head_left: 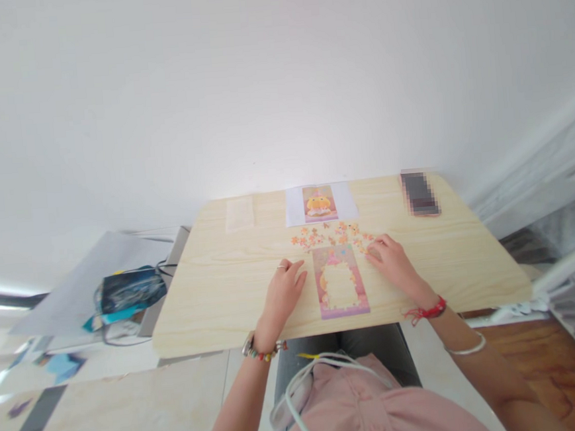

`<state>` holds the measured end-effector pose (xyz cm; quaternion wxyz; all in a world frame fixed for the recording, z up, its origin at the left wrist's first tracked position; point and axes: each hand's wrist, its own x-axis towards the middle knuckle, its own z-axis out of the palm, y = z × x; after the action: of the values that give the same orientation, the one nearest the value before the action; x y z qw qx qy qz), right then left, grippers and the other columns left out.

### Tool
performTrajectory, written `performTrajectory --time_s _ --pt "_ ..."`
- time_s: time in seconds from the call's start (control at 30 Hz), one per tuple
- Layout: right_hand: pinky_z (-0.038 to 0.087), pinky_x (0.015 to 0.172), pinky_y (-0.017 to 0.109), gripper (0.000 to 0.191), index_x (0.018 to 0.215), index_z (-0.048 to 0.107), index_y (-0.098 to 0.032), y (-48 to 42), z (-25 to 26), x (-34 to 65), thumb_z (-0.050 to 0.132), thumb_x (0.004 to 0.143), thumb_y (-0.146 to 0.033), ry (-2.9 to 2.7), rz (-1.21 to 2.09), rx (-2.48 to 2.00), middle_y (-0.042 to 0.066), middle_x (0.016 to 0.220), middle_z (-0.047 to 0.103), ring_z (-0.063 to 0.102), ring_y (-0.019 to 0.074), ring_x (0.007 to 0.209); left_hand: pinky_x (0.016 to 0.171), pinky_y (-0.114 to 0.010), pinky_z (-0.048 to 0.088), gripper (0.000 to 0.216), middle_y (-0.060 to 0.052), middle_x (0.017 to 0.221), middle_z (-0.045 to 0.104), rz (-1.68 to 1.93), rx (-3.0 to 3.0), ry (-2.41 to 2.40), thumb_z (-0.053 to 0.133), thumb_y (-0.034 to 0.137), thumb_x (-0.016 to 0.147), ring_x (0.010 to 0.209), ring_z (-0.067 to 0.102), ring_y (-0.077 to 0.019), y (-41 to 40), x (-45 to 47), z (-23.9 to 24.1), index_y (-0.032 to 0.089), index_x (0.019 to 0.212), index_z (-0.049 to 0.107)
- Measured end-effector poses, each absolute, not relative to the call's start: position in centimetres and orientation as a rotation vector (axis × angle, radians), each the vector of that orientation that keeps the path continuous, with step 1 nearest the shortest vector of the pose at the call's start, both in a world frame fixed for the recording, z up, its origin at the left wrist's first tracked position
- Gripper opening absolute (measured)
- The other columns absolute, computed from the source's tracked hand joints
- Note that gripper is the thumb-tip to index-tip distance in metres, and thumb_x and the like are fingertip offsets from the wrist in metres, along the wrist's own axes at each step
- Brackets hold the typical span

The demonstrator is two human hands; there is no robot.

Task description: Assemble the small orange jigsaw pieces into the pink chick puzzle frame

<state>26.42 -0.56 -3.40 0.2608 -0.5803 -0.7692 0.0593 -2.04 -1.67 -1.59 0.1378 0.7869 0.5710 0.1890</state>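
Puzzle board: the flat board (345, 311) lies on the near part of the bench (198, 289), between the two hands; its inner edge is jagged around a pale middle.
Loose pieces: the small orange and pink pieces (342, 230) are scattered just beyond the board's far edge, some trailing right toward the fingers.
Reference picture: a white sheet (294, 208) with a printed yellow figure (318, 204) lies beyond the pieces, against the far edge.
Left grip: the left hand (284, 289) rests left of the board, released, thumb apart from the fingers, nothing seen in it.
Right grip: the right hand (393, 261) is by the board's far right corner, fingertips bent down beside the nearest pieces; whether they pinch one, I cannot tell.
Handling pieces: as a judgement, a light pinch on the rim suits them best, leaving the printed face visible for comparing with the sheet.
Fitting: turning a piece until tab and notch agree, then pressing straight down, should spare the jagged edge.
Steadying: left fingertips laid lightly on the border would probably stop the board sliding.
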Motion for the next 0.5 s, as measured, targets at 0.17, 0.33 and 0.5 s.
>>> performTrajectory --time_s 0.17,0.33,0.5 --pt "0.042 0.076 0.036 0.013 0.079 0.057 -0.018 -0.25 -3.59 26.37 0.045 0.079 -0.025 -2.121 0.185 -1.579 0.007 0.085 0.054 0.053 0.0208 0.084 0.072 -0.029 0.045 0.030 -0.005 0.081 0.048 0.537 2.268 1.651 0.043 0.023 0.082 0.073 0.053 -0.0157 -2.07 -1.84 -1.35 0.015 0.108 0.055" --pt "0.040 0.076 0.036 0.013 0.081 0.055 -0.019 -0.84 -3.19 26.45 0.044 0.081 -0.025 -2.143 0.181 -1.568 0.007 0.088 0.054 0.052 0.0203 0.086 0.070 -0.028 0.045 0.029 -0.005 0.081 0.048 0.511 2.266 1.654 0.042 0.023 0.082 0.071 0.053 -0.0150 -2.48 -1.64 -1.39 0.016 0.108 0.055" --pt "0.037 0.078 0.036 0.013 0.085 0.054 -0.019 -1.04 -2.68 26.08 0.044 0.082 -0.026 -2.212 0.175 -1.541 0.007 0.093 0.054 0.050 0.0204 0.092 0.069 -0.027 0.045 0.029 -0.005 0.084 0.048 0.481 2.285 1.644 0.042 0.024 0.083 0.073 0.053 -0.0149 -2.69 -1.25 -1.42 0.017 0.109 0.053"
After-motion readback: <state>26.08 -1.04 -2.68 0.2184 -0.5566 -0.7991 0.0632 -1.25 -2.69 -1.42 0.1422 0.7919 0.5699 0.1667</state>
